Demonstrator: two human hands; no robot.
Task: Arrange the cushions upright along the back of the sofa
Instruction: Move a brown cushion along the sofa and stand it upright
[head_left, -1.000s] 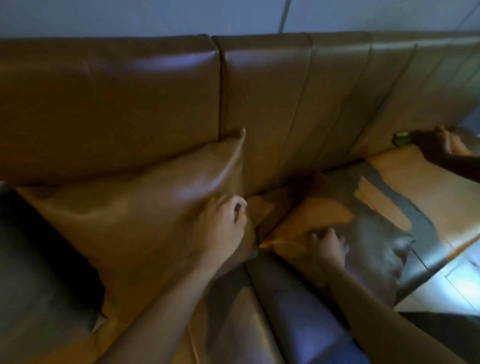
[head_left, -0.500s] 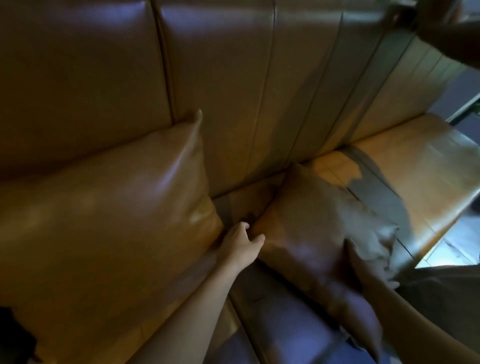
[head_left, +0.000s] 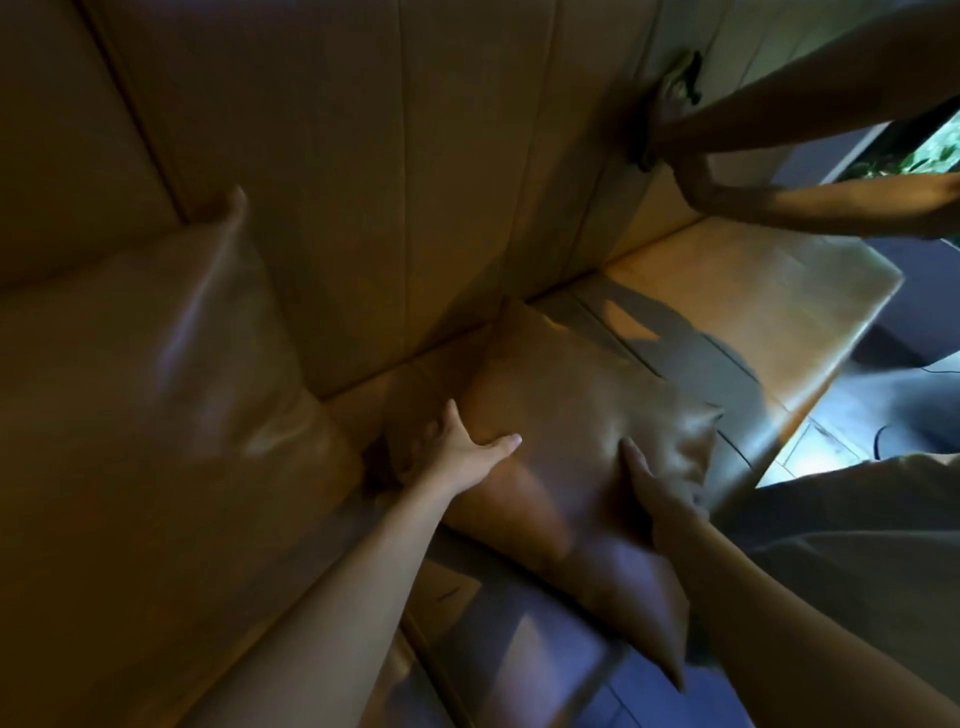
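Observation:
A tan leather cushion (head_left: 576, 410) lies tilted on the sofa seat, its far corner near the backrest (head_left: 415, 156). My left hand (head_left: 457, 449) grips its left edge, thumb on top and fingers underneath. On the right edge, my right hand (head_left: 657, 493) holds the same cushion. A second, larger tan cushion (head_left: 156, 353) stands upright against the backrest at the left.
Another person's arms and hands (head_left: 691, 150) reach in at the top right, against the backrest. The sofa seat (head_left: 727, 291) runs on to the right and ends at an edge above a lit floor (head_left: 815, 452).
My left hand has moved from the gap between the cushions onto the small cushion's left edge. Both hands now grip it. The view has shifted right and closer.

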